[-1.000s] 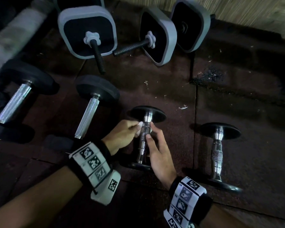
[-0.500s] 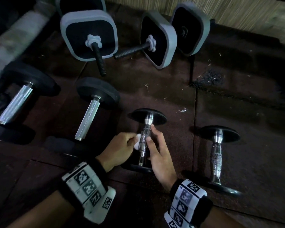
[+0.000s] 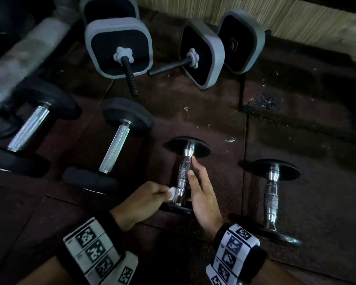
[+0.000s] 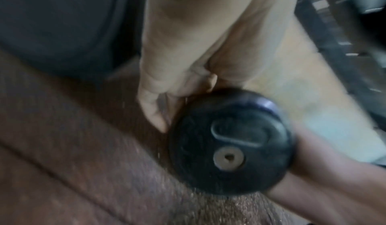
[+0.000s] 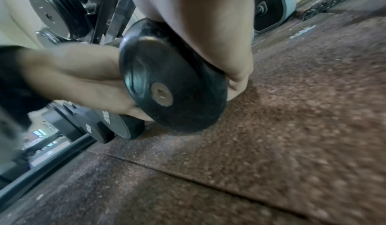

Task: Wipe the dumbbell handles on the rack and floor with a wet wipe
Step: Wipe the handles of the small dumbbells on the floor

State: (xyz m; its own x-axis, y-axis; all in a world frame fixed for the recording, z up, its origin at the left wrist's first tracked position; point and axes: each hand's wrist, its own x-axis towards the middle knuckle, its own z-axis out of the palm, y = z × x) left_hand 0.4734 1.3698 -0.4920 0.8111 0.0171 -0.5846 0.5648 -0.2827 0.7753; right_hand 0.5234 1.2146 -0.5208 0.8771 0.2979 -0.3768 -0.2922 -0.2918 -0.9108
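On the rubber floor (image 3: 203, 112) a small chrome-handled dumbbell (image 3: 182, 177) lies between both hands. Left hand (image 3: 142, 204) pinches a white wet wipe (image 3: 171, 191) against the near end of the handle. Right hand (image 3: 203, 194) rests straight fingers along the handle's other side. A matching dumbbell (image 3: 271, 194) lies near, to the right; larger ones (image 3: 116, 145) to the left.
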